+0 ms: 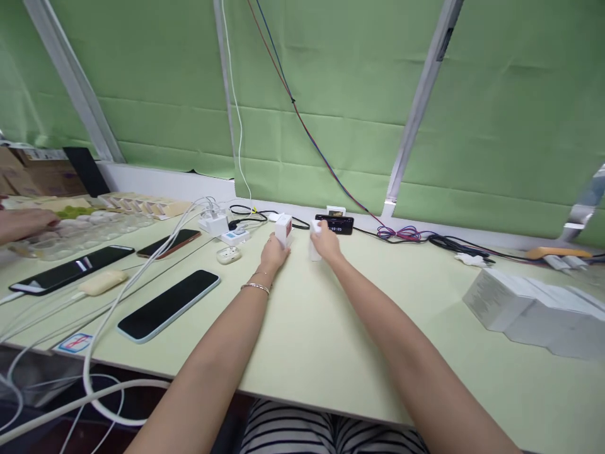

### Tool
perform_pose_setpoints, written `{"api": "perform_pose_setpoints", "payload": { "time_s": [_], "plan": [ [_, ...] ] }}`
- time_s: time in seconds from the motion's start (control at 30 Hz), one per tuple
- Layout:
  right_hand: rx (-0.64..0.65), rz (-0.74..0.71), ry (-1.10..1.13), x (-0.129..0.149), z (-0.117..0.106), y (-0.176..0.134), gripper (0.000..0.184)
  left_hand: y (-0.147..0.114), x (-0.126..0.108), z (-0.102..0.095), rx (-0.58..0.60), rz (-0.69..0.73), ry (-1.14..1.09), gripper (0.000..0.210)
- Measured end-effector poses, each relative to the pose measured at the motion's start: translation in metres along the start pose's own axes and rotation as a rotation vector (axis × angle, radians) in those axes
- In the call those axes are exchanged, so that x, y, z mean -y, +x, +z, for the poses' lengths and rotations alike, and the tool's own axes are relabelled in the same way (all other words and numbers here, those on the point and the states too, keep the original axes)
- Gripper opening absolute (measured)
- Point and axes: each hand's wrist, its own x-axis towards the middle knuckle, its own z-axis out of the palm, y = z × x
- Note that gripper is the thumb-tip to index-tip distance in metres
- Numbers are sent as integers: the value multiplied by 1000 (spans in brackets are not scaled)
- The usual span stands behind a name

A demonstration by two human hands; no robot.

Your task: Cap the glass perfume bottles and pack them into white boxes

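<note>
Both arms reach out over the pale table. My left hand (275,253) is closed around a small white box (284,228) with a reddish print on its side. A second white box (315,250) stands upright a short way to the right, gripped by my right hand (326,241). The two boxes are apart from each other. Just behind my right hand a dark digital clock display (341,225) leans near the wall, partly covered by the fingers.
Left lie several phones, one in a pale blue case (169,305), an earbud case (229,255), white cables (123,296) and a power strip (235,236). A co-worker's hand (33,224) is over a clear tray (89,236). White boxes (534,309) stand right; bundled cables (456,246) lie behind.
</note>
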Motion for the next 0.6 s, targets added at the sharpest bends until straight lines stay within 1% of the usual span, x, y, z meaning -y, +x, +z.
{"api": "perform_pose_setpoints", "payload": {
  "time_s": [0.1, 0.17, 0.23, 0.3, 0.37, 0.43, 0.5, 0.6],
  "plan": [
    [22, -47, 131, 25, 37, 13, 41, 0, 3, 2, 6, 31, 16, 56],
    [49, -37, 171, 32, 56, 15, 45, -1, 4, 3, 11, 49, 21, 56],
    [96, -31, 175, 31, 67, 11, 47, -2, 4, 4, 12, 53, 23, 60],
    [145, -66, 175, 25, 69, 5, 45, -1, 3, 6, 6, 43, 24, 65],
    [186, -122, 181, 14, 62, -3, 43, -1, 2, 7, 0, 26, 29, 69],
    [221, -163, 178, -1, 45, -15, 39, 1, 1, 7, 1, 9, 36, 68],
    [243, -177, 156, -21, 22, -35, 36, 2, -1, 5, 9, 0, 30, 63],
    [254, -168, 88, -56, -24, -79, 32, 5, -4, 2, 25, -8, 4, 61]
  ]
}}
